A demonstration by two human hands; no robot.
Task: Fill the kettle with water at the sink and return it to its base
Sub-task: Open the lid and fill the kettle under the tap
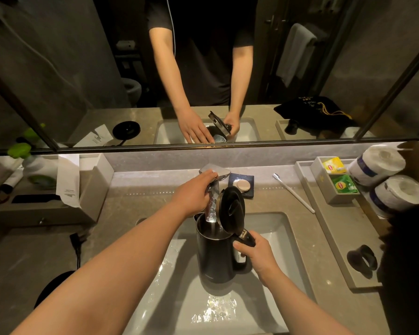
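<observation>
A black kettle point(214, 257) stands inside the white sink point(276, 228), its lid point(231, 206) flipped upright. My right hand point(257, 255) grips the kettle's handle. My left hand point(194, 194) rests on the chrome tap point(215, 174), fingers on its flat top lever. A stream of water point(211, 213) runs from the tap into the kettle's open mouth. The kettle's round black base point(55, 286) sits on the counter at the lower left, partly hidden behind my left forearm, with its cord point(76, 247) running back.
A soap dish point(243, 184) and a toothbrush point(293, 192) lie behind the sink. On the right are a tray with tea bags point(334, 175), two toilet rolls point(387, 180) and a black ring-shaped object point(362, 258). A tissue box point(58, 189) stands left. A mirror point(203, 68) spans the wall.
</observation>
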